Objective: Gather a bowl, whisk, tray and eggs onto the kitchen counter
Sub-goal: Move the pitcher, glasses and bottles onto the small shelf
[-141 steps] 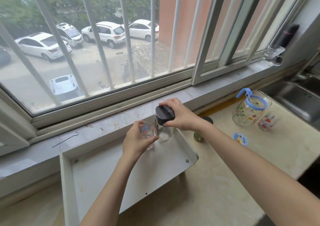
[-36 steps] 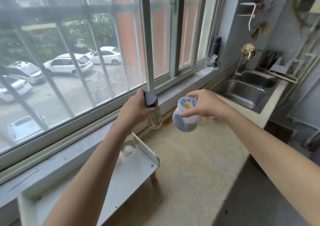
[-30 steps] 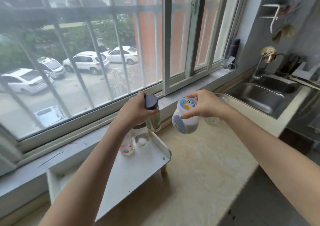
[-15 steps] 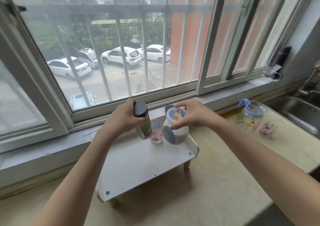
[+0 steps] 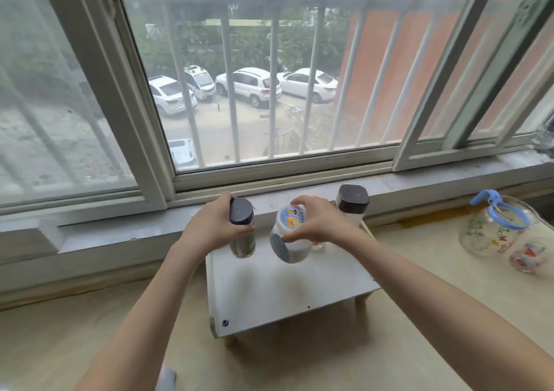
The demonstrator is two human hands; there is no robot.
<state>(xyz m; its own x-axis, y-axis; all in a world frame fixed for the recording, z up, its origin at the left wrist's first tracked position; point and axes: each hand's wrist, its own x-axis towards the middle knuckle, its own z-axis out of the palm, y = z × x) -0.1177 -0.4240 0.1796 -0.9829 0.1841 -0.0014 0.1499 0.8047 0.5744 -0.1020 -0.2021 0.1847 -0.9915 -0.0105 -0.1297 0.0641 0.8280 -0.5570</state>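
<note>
Your left hand (image 5: 209, 230) grips the dark-capped bottle (image 5: 242, 234); your right hand (image 5: 319, 225) grips the tilted white jar (image 5: 289, 245). Both sit over the rear of the tray (image 5: 284, 294), which stands on the counter (image 5: 419, 345).

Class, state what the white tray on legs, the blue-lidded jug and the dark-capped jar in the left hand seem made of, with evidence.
White tray on legs: likely painted metal; thin matte sheet, screw heads. Blue-lidded jug: glass or clear plastic; see-through, glossy, printed. Dark-capped jar, gripped by the left hand: clear body, perhaps glass; matte plastic-looking cap.
</note>
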